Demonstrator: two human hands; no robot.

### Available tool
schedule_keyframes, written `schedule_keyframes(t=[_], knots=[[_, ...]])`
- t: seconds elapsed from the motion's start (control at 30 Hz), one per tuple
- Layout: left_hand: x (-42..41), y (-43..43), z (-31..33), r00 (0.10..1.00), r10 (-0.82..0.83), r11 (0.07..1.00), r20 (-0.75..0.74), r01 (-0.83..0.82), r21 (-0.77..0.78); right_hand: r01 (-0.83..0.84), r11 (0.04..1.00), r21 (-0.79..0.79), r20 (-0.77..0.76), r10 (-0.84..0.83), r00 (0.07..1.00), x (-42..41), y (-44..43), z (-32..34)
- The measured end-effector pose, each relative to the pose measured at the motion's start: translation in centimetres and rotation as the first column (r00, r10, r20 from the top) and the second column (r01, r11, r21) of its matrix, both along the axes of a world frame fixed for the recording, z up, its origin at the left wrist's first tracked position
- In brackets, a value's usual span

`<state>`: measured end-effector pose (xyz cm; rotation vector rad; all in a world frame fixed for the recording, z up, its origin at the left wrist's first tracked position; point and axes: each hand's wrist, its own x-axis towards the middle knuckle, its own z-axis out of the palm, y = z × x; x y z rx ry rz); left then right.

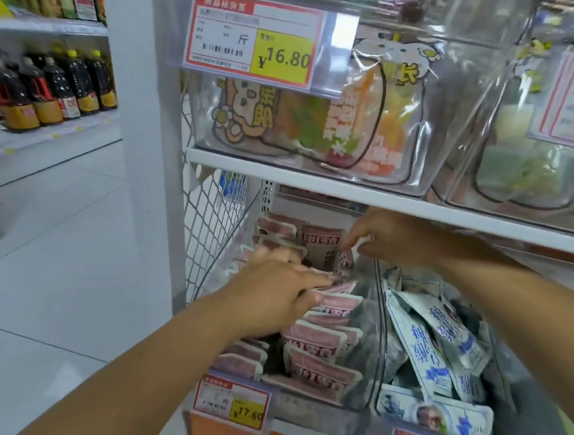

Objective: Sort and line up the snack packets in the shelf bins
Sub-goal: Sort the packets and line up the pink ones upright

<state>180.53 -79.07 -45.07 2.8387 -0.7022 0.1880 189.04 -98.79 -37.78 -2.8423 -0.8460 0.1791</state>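
Observation:
Several pink-and-white snack packets (320,343) fill a clear bin (366,371) on the lower shelf, most standing on edge in rows. My left hand (272,295) lies over the middle of the rows, fingers stretched out and pressing on the packet tops. My right hand (387,239) reaches under the upper shelf to the bin's back and pinches one pink packet (346,256) between thumb and fingers. Upright pink packets (319,242) stand behind it. The neighbouring bin holds blue-and-white packets (440,346) lying in a loose heap.
The white shelf board (349,188) hangs low over both hands. Above it stand clear bins with large cartoon-printed bags (320,127). Price tags (231,403) clip to the bin fronts. A wire mesh panel (209,221) closes the left side. Bottles (48,88) line the far left shelves.

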Motion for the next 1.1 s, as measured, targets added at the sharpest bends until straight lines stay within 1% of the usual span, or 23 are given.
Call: schedule_keyframes(t=[0.07, 0.1, 0.13, 0.2, 0.23, 0.27, 0.33, 0.37, 0.4, 0.43, 0.47, 0.5, 0.57, 0.63, 0.67, 0.73, 0.77, 0.83, 0.87, 0.93, 1.0, 1.03, 1.1], knots=[[0.1, 0.3, -0.4, 0.999, -0.026, 1.0, 0.019, 0.026, -0.01, -0.021, 0.992, -0.124, -0.038, 0.016, 0.999, 1.6, 1.3, -0.4], [0.0, 0.4, -0.6, 0.999, -0.03, 0.999, 0.03, 0.031, -0.017, -0.041, 0.974, -0.222, -0.065, 0.027, 0.998, 2.1, 2.1, -0.6], [0.0, 0.5, -0.8, 0.999, -0.031, 0.999, 0.043, 0.032, -0.021, -0.057, 0.947, -0.316, -0.087, 0.031, 0.996, 2.5, 2.7, -0.8], [0.1, 0.7, -1.1, 0.997, -0.033, 0.999, 0.07, 0.036, -0.032, -0.072, 0.881, -0.468, -0.078, 0.04, 0.996, 3.2, 3.6, -1.3], [0.2, 0.7, -1.2, 0.997, -0.032, 0.998, 0.073, 0.035, -0.042, -0.082, 0.858, -0.507, -0.066, 0.055, 0.996, 3.5, 3.8, -1.6], [0.2, 0.8, -1.3, 0.997, -0.031, 0.998, 0.074, 0.035, -0.052, -0.095, 0.853, -0.514, -0.059, 0.075, 0.995, 3.8, 3.8, -1.8], [0.2, 0.9, -1.5, 0.996, -0.032, 0.997, 0.083, 0.037, -0.061, -0.117, 0.89, -0.44, -0.086, 0.088, 0.992, 4.1, 3.4, -1.7], [0.2, 0.9, -1.6, 0.996, -0.032, 0.996, 0.085, 0.038, -0.075, -0.106, 0.928, -0.356, -0.104, 0.073, 0.992, 4.0, 2.7, -1.5], [0.2, 0.9, -1.6, 0.996, -0.031, 0.995, 0.082, 0.039, -0.094, -0.076, 0.969, -0.234, -0.118, 0.049, 0.992, 3.8, 1.9, -1.2], [0.1, 0.9, -1.6, 0.997, -0.031, 0.993, 0.076, 0.039, -0.11, -0.041, 0.997, -0.07, -0.131, 0.031, 0.991, 3.3, 0.9, -1.0], [0.0, 0.9, -1.5, 0.997, -0.031, 0.993, 0.07, 0.039, -0.115, -0.005, 0.992, 0.125, -0.132, 0.022, 0.991, 2.6, -0.1, -0.7], [0.0, 0.9, -1.4, 0.997, -0.031, 0.992, 0.069, 0.039, -0.116, 0.021, 0.96, 0.28, -0.123, 0.014, 0.992, 1.6, -0.9, -0.4], [-0.2, 0.8, -1.1, 0.998, -0.015, 0.991, 0.058, 0.022, -0.129, 0.054, 0.89, 0.452, -0.132, 0.007, 0.991, -0.7, -1.8, 0.4], [-0.6, 0.6, -0.9, 0.998, 0.028, 0.977, 0.057, -0.015, -0.212, 0.077, 0.857, 0.51, -0.13, -0.011, 0.991, -2.6, -2.2, 0.9], [-0.8, 0.6, -0.7, 0.996, 0.068, 0.952, 0.051, -0.049, -0.303, 0.088, 0.868, 0.488, -0.102, -0.044, 0.994, -3.6, -2.5, 1.1], [-1.1, 0.5, -0.2, 0.987, 0.159, 0.848, -0.011, -0.143, -0.51, 0.133, 0.868, 0.479, -0.053, -0.123, 0.991, -5.9, -3.0, 1.3], [-1.3, 0.5, 0.1, 0.981, 0.188, 0.797, -0.054, -0.184, -0.574, 0.11, 0.852, 0.511, 0.003, -0.13, 0.992, -7.0, -3.2, 1.1], [-1.6, 0.6, 0.6, 0.975, 0.168, 0.751, -0.147, -0.223, -0.622, 0.026, 0.798, 0.602, 0.102, -0.109, 0.989, -8.9, -2.9, 0.5], [-1.7, 0.6, 0.9, 0.971, 0.117, 0.741, -0.21, -0.226, -0.632, 0.0, 0.752, 0.659, 0.107, -0.093, 0.99, -9.7, -2.6, 0.1], [-2.2, 0.5, 1.5, 0.941, -0.03, 0.702, -0.338, -0.221, -0.677, -0.03, 0.662, 0.749, 0.069, -0.034, 0.997, -10.6, -2.2, -0.7], [-2.6, 0.5, 1.6, 0.91, -0.129, 0.611, -0.394, -0.24, -0.755, -0.027, 0.641, 0.767, 0.02, 0.018, 1.0, -10.9, -2.4, -1.3], [-2.6, 0.5, 1.5, 0.909, -0.131, 0.564, -0.396, -0.261, -0.784, 0.001, 0.642, 0.766, -0.044, 0.051, 0.998, -11.0, -2.6, -1.4], [-2.4, 0.6, 1.3, 0.922, -0.08, 0.498, -0.378, -0.291, -0.817, 0.098, 0.595, 0.798, -0.226, 0.144, 0.963, -11.2, -2.9, -1.6]])
